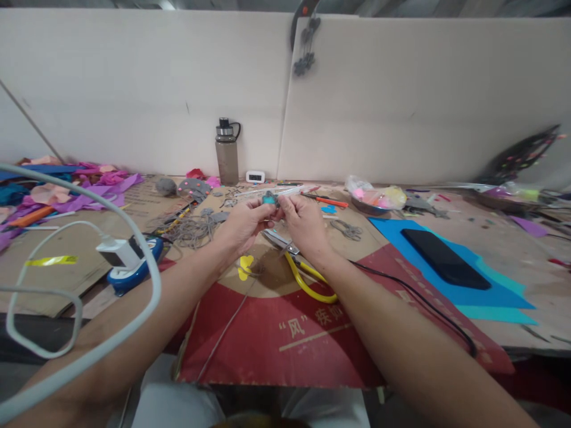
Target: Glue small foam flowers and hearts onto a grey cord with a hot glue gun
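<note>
Both of my hands meet above the middle of the red-and-brown cardboard [267,333]. My left hand [250,220] pinches a small teal piece [268,199] with grey bits at its edge; its exact kind is too small to tell. The fingertips of my right hand [303,220] are closed at the same piece, from its right side. Below the hands lie scissors with yellow handles [307,285], blades partly hidden under my right hand. A yellow flower-shaped cutout [245,267] with grey string on it rests on the cardboard, left of the scissors.
Tangled grey string [194,229] lies left of my hands. A water bottle [228,154] and small digital clock [255,177] stand at the back. Right are a bowl of colourful bits [375,199] and a black phone [446,258] on blue sheets. A white cable [147,261] loops at left.
</note>
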`<move>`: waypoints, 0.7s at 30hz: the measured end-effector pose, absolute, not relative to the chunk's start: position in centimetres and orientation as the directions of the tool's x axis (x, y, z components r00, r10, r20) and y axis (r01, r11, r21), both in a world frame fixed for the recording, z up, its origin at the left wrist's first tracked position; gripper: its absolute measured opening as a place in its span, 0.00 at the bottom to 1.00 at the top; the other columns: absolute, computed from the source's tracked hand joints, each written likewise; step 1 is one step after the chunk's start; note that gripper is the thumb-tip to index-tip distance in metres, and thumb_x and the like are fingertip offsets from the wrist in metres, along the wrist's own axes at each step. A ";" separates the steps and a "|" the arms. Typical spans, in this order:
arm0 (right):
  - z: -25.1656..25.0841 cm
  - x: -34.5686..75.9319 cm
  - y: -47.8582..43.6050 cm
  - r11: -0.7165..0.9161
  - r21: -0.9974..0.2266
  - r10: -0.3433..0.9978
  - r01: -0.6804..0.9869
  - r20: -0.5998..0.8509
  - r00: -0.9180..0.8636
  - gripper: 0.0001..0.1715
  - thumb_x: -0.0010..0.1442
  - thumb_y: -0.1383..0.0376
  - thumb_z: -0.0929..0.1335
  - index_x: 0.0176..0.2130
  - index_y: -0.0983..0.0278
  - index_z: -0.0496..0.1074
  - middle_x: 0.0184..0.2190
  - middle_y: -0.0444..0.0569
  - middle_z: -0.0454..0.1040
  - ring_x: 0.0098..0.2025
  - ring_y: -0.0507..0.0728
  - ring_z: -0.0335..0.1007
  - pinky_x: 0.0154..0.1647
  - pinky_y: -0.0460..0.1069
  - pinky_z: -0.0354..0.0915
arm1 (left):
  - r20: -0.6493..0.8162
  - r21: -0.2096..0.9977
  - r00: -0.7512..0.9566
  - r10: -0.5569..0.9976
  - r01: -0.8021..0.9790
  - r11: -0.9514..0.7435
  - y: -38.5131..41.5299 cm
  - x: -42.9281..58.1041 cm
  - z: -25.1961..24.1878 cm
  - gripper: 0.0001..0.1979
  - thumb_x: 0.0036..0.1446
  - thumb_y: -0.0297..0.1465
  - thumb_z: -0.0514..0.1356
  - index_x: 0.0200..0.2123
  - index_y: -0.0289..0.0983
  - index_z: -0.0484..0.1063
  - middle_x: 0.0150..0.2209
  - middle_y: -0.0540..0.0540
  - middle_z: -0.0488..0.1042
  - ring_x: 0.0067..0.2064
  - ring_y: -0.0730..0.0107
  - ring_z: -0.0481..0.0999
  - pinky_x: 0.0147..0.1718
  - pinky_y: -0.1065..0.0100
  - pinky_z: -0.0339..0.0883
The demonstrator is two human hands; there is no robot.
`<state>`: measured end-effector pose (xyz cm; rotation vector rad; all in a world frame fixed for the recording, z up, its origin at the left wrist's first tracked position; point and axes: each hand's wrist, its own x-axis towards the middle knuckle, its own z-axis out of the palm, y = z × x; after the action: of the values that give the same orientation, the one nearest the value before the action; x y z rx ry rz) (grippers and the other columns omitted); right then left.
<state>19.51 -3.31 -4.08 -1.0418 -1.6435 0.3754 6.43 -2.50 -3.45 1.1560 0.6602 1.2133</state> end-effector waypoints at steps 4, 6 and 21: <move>-4.1 19.3 -3.5 0.579 -0.702 0.786 0.415 0.615 -0.055 0.24 0.65 0.57 0.60 0.21 0.62 0.66 0.19 0.43 0.70 0.25 0.51 0.63 0.32 0.47 0.57 | 0.197 0.942 0.267 0.943 -0.320 -0.107 -2.4 6.5 -3.7 0.04 0.43 0.26 0.62 0.20 0.33 0.69 0.21 0.50 0.68 0.24 0.78 0.66 0.25 0.74 0.59; -4.3 19.2 -3.4 0.580 -0.725 0.797 0.372 0.600 -0.075 0.25 0.65 0.55 0.59 0.21 0.62 0.65 0.20 0.44 0.69 0.26 0.52 0.64 0.33 0.47 0.58 | 0.194 0.943 0.264 0.945 -0.317 -0.105 -2.3 6.5 -3.7 0.04 0.43 0.26 0.61 0.19 0.33 0.68 0.20 0.50 0.68 0.23 0.78 0.65 0.25 0.73 0.59; -4.1 19.0 -3.4 0.525 -0.834 0.848 0.170 0.530 -0.013 0.07 0.56 0.62 0.65 0.29 0.63 0.65 0.25 0.42 0.68 0.28 0.50 0.62 0.32 0.46 0.59 | 0.187 0.932 0.146 0.972 -0.339 -0.128 -2.3 6.4 -3.7 0.05 0.43 0.29 0.65 0.25 0.33 0.72 0.24 0.49 0.71 0.26 0.77 0.69 0.26 0.73 0.59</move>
<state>18.98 -3.43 -4.07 -0.9144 -1.5167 0.6777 6.40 -2.32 -3.71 1.1490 0.7545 1.3308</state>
